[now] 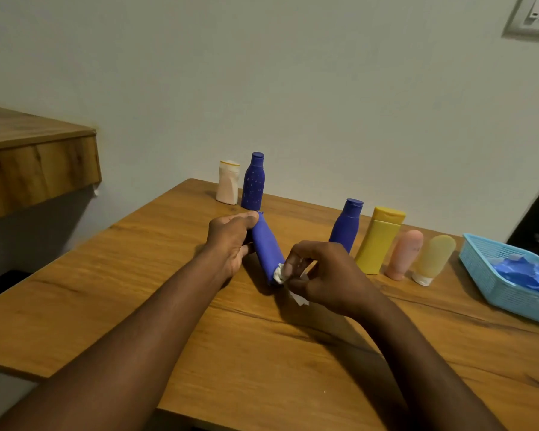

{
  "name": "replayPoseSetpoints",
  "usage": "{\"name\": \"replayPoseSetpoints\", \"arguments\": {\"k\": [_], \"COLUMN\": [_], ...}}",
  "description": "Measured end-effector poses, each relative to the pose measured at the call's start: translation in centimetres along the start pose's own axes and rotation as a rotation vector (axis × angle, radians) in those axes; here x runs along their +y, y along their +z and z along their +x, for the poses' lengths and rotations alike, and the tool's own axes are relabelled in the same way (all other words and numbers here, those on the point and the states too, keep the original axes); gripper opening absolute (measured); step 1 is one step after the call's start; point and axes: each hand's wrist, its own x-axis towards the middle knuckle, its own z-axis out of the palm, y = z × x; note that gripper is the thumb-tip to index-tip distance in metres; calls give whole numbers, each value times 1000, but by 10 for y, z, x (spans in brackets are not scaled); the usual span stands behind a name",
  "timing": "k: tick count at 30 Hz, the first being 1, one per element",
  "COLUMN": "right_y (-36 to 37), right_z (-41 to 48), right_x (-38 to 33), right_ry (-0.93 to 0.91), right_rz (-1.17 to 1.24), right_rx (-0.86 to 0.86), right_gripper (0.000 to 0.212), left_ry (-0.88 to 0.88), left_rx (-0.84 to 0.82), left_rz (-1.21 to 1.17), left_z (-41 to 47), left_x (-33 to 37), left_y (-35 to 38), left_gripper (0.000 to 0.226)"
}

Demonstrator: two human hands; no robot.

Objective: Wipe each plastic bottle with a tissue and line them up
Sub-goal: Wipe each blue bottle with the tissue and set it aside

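My left hand (231, 241) grips a blue plastic bottle (266, 247) near its cap end and holds it tilted above the wooden table (137, 290). My right hand (321, 275) pinches a crumpled white tissue (280, 273) against the bottle's lower end. At the back left, a white bottle (228, 182) and a speckled dark blue bottle (253, 181) stand side by side. Further right stand a blue bottle (346, 223), a yellow bottle (378, 241), a pink tube (404, 255) and a pale yellow tube (432, 259) in a row.
A light blue plastic basket (492, 284) with blue material inside sits at the table's right edge. A wooden shelf (35, 157) juts out at the upper left. The wall runs right behind the bottles. A light switch (531, 17) is at the top right.
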Motion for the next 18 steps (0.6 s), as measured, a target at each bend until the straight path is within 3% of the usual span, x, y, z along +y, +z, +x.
{"name": "replayPoseSetpoints", "arguments": {"k": [5, 18], "right_y": [10, 4], "right_z": [3, 2], "right_x": [-7, 7], "right_ry": [-70, 6], "right_rz": [-13, 11], "right_rx": [1, 100], "right_gripper": [27, 23], "left_ry": [5, -3], "left_rx": [17, 13], "left_rz": [-16, -64], "left_z": [1, 2], "left_x": [1, 2], "left_y": [-1, -3], "left_gripper": [11, 10]}}
